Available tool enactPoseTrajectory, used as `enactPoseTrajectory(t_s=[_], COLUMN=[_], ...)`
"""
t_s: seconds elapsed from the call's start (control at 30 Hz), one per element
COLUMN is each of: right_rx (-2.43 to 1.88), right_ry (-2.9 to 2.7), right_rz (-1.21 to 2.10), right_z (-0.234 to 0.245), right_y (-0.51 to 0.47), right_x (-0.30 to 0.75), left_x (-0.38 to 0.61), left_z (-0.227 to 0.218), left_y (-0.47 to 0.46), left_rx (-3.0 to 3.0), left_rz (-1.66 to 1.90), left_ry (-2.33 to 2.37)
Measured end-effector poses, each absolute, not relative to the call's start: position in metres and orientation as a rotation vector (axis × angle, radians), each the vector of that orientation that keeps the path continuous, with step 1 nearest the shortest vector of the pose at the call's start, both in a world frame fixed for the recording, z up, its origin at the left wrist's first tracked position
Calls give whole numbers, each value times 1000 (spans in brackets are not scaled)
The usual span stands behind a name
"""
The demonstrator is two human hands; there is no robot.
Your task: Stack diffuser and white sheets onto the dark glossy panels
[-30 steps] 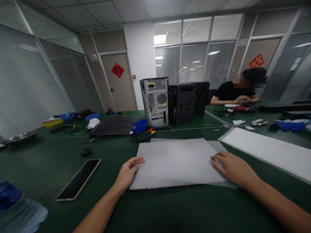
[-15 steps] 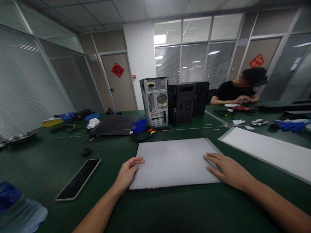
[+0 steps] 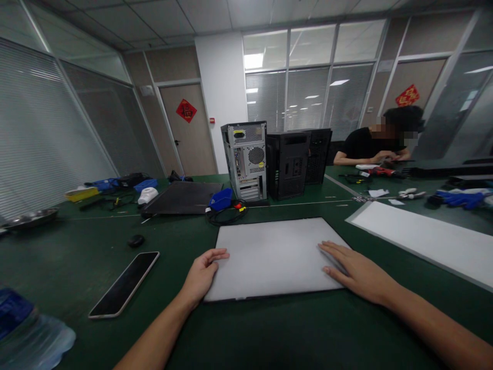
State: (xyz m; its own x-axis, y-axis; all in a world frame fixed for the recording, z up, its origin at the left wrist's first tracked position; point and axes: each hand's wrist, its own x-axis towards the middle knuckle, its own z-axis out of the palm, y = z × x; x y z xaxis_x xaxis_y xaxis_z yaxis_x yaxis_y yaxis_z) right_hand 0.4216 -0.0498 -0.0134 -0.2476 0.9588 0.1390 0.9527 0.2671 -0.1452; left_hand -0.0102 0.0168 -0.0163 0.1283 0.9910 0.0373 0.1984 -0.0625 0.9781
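Observation:
A white rectangular sheet with a thin dark frame (image 3: 273, 257) lies flat on the green table (image 3: 265, 334) in front of me. At its left edge rests my left hand (image 3: 202, 272), fingers and thumb reaching over onto the white surface, not wrapped round anything visible. My right hand (image 3: 356, 270) lies palm down across the right edge, its fingers stretched out and the thumb apart. Both hands press on or touch the sheet. The underside of the sheet is hidden.
Left of the sheet are a phone (image 3: 125, 285), a round black object (image 3: 136, 241) and a plastic bottle (image 3: 33, 334). Computer cases (image 3: 246, 162) stand behind, near a blue container (image 3: 221, 199). A long white panel (image 3: 427, 241) lies right; a person (image 3: 372, 144) sits beyond.
My right hand has slid slightly left onto the sheet. The pale strip along the sheet's right side has gone, and its dark edge shows there. My left hand has hardly moved.

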Motion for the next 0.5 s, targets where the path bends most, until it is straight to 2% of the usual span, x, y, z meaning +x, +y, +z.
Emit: enactPoseTrajectory(t_s=[0.5], right_rx=[-1737], right_ry=[-2374], right_rz=[63], right_z=[-15], right_y=[-48], right_x=[426], left_x=[-11], left_z=[-17], left_y=[17], left_rx=[1528], left_rz=[1031], left_ry=[1259])
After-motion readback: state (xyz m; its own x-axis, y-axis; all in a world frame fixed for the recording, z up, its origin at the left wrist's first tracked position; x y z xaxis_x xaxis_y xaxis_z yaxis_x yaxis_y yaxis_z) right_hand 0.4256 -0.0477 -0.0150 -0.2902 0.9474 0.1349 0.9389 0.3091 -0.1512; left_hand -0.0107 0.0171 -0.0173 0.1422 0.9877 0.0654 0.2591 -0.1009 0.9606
